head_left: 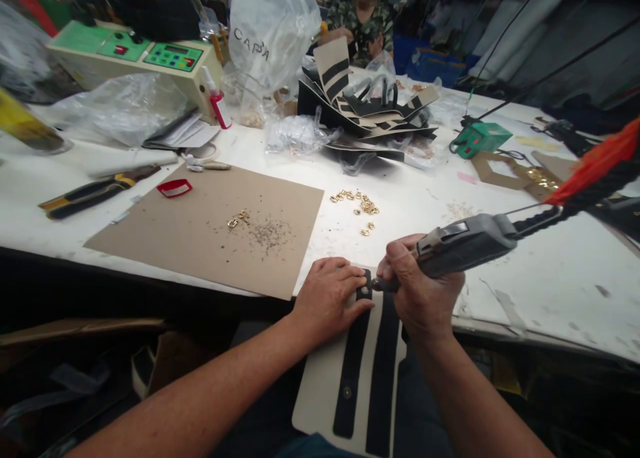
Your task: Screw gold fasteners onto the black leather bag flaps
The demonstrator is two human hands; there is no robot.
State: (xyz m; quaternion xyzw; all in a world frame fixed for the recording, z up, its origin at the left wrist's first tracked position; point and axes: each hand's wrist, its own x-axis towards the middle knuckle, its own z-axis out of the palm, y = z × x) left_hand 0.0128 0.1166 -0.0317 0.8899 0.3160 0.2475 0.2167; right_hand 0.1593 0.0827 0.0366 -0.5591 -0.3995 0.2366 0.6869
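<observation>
A cream panel (310,398) with black straps (356,358) hangs over the front table edge, toward my lap. Near its top, my left hand (330,295) lies with fingers stretched over the strap end, pressing beside a small round metal piece. My right hand (425,291) is wrapped round a grey power screwdriver (465,245), whose tip points left and touches or nearly touches the strap end. Another round metal piece (347,392) sits lower on the strap.
Brown cardboard (260,191) with dark bits lies left of several gold rings (367,205). Pliers (95,191), a red bottle (219,105), stacked black and cream pieces (370,118) and a green device (483,138) are farther off. A person (360,28) is across the table.
</observation>
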